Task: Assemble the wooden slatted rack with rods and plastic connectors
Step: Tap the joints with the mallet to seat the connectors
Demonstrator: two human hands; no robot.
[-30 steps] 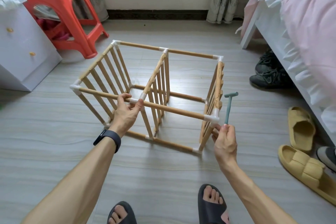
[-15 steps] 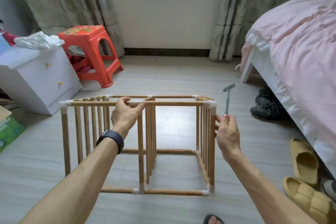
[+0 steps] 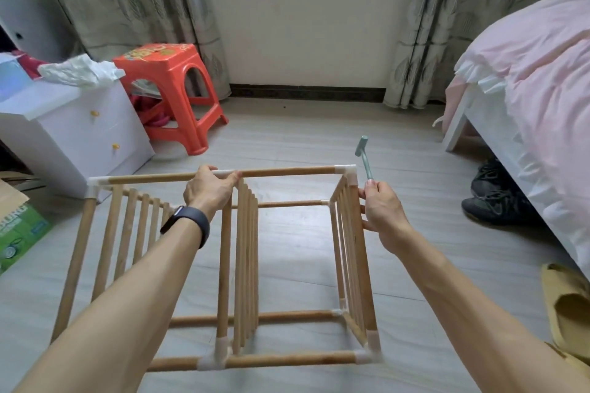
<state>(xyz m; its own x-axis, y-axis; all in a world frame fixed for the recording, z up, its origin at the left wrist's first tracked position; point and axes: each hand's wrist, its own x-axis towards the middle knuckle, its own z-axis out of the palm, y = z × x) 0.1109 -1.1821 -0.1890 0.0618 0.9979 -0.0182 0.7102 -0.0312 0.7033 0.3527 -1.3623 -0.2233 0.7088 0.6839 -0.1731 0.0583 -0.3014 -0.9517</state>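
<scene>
Head view: pale wooden slatted rack (image 3: 223,265) upright over grey floor (image 3: 303,137); left grip (image 3: 210,185) wraps its top rod (image 3: 287,172), right grip (image 3: 381,210) pinches small grey-green hammer (image 3: 365,159) beside corner post (image 3: 363,265). Likely light, stiff — joints may slip; hold near connectors (image 3: 346,169).

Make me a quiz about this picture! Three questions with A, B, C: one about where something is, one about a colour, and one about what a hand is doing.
1. Where is the red stool?
A on a chair; B beside the white cabinet; C in a cupboard.

2. What colour is the small hammer in the right hand?
A pale green; B purple; C black.

3. What is the left hand doing?
A holding a cup; B hiding in a pocket; C gripping the top rod.

Answers:
1 B, the stool stands next to the cabinet.
2 A, its head and handle look pale green.
3 C, its fingers curl round the rod.
</scene>
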